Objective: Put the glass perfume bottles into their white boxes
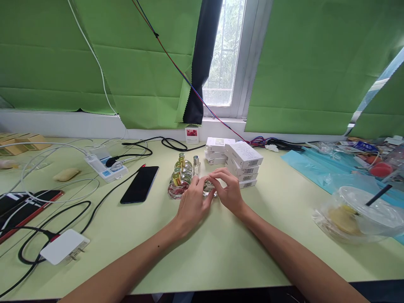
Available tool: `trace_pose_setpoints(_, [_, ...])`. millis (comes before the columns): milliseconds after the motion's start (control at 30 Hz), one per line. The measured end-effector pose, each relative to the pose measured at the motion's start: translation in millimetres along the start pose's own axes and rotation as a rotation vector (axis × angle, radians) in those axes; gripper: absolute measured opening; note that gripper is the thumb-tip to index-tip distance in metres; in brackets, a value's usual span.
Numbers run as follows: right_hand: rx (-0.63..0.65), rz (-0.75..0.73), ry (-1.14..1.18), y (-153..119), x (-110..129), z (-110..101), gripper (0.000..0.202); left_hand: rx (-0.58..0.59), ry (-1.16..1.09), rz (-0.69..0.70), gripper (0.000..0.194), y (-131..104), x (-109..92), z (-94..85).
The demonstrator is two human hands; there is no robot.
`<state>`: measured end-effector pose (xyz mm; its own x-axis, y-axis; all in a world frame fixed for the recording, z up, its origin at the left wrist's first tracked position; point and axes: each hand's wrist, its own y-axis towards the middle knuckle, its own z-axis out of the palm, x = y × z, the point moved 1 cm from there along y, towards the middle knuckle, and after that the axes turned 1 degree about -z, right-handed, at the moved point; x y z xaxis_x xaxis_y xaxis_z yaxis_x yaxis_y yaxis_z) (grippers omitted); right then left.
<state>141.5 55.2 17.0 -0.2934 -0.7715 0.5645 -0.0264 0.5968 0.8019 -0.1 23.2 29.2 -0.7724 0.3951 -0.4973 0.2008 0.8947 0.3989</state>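
Observation:
In the middle of the table my left hand and my right hand meet over a round clear glass perfume bottle. The fingers of both hands are closed at the bottle's top, and its neck and cap are hidden behind them. Just left of my left hand stands a row of similar round bottles with gold tops. A slimmer clear bottle with a silver top rises behind my left fingers. Stacked white boxes with barcodes stand behind and right of my right hand.
A black phone lies left of the bottles. Farther left are a power strip, tangled cables and a white charger. On the right sit a lidded plastic cup with a straw and blue sheeting. A small picture card stands by the window.

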Motion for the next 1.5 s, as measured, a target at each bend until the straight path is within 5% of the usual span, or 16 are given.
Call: trace_pose_setpoints(1500, [-0.036,-0.033,-0.136,-4.3,1.5,-0.5,0.007,0.023,-0.016,-0.020,0.028,1.3,0.6,1.4])
